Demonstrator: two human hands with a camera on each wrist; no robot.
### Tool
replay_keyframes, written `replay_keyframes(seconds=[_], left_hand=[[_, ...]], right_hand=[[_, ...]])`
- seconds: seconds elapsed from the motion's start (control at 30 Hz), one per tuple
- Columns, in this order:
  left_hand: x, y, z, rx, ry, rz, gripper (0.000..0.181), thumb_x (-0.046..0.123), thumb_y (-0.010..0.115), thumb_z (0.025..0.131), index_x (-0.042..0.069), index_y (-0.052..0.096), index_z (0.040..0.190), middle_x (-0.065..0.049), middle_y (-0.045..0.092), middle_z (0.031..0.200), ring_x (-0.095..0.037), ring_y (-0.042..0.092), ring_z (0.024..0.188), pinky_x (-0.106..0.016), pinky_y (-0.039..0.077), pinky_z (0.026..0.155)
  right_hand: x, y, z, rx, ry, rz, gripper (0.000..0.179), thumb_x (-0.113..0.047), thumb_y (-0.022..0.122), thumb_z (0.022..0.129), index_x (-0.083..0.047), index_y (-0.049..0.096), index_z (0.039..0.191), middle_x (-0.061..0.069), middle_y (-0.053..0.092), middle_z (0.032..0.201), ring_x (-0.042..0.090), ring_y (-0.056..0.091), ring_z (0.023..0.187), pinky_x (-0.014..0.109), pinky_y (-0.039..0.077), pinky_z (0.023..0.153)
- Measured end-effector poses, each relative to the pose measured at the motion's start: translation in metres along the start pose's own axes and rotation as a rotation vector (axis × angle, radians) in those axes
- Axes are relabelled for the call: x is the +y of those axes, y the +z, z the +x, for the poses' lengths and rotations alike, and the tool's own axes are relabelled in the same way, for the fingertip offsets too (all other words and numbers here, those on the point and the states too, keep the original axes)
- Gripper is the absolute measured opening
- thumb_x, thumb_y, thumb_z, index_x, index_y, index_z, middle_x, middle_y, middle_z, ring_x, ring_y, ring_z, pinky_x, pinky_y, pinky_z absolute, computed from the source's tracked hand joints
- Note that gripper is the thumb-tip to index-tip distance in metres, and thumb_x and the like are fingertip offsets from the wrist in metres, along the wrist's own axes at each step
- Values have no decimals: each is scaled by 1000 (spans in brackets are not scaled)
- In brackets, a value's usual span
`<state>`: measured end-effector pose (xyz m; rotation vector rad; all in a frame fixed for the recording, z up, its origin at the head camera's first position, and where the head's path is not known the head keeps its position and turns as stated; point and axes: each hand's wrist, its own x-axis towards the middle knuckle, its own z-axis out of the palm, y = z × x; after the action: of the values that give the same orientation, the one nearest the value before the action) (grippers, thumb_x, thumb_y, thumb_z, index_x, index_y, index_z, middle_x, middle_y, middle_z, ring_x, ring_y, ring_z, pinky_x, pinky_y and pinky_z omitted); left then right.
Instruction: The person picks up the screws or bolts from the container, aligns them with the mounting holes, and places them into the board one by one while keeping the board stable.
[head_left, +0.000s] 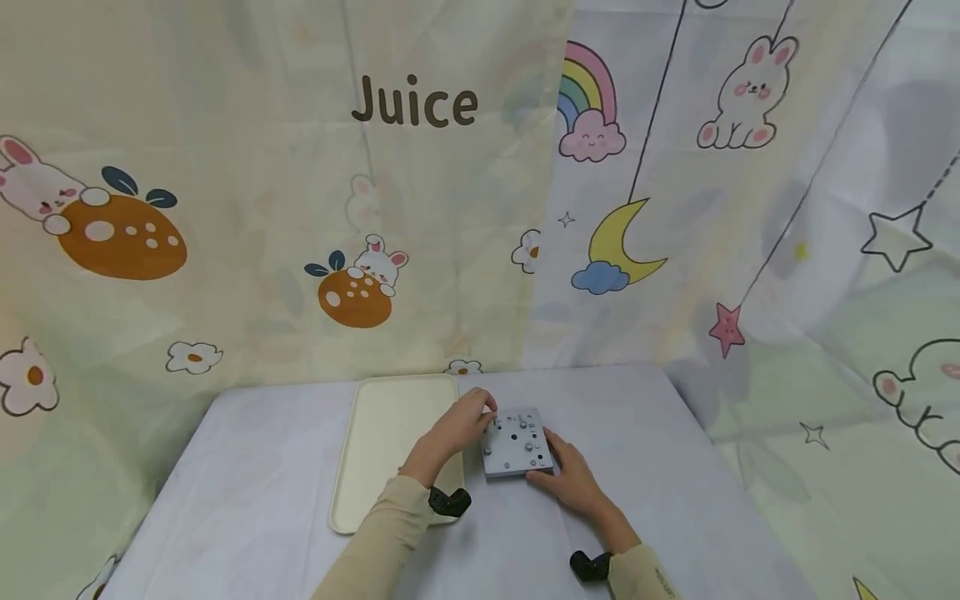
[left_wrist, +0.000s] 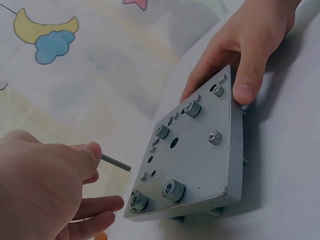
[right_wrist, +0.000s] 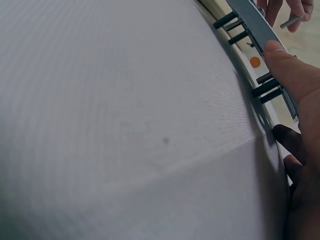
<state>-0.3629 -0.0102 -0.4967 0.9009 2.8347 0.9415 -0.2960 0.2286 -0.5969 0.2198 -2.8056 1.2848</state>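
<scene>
A grey metal plate (head_left: pixel 497 457) stands over the white cloth, beside a cream tray. Socket-head bolts (left_wrist: pixel 173 190) and small holes dot its top face, and several threaded shanks (right_wrist: pixel 270 95) stick out underneath. My right hand (head_left: pixel 576 483) grips the plate's right near corner, thumb along the near edge and fingers on the right side. Over the far left corner, my left hand (head_left: pixel 463 422) pinches a thin metal pin (left_wrist: pixel 116 162) between thumb and fingers. The pin's free end points toward the plate's top face; its other end is hidden in the fingers.
The shallow cream tray (head_left: pixel 390 417) lies left of the plate, partly under my left forearm. White cloth (head_left: pixel 675 450) covers the table. A printed curtain (head_left: pixel 450 192) hangs behind the table's far edge. Each wrist carries a black camera strap (head_left: pixel 448 502).
</scene>
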Motion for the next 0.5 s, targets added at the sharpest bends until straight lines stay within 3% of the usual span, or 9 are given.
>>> replay_keyframes(seconds=[0.3,0.5], left_hand=[[-2,4,7,-35,-25,33,7,13,60,98,9,62,103,-5,58,108,-17,57,100,-35,49,84],[-6,12,8,-31,-42,65,9,19,63,96,13,64,102,-1,60,108,-12,59,91,-30,49,75]], right_hand=[[-3,2,0,5,-12,-24,95,-60,72,78,-17,31,152,7,37,152,34,32,138,55,24,109],[-2,2,-3,18,-4,-3,95,-59,73,78,-15,32,152,10,38,151,36,32,137,57,24,108]])
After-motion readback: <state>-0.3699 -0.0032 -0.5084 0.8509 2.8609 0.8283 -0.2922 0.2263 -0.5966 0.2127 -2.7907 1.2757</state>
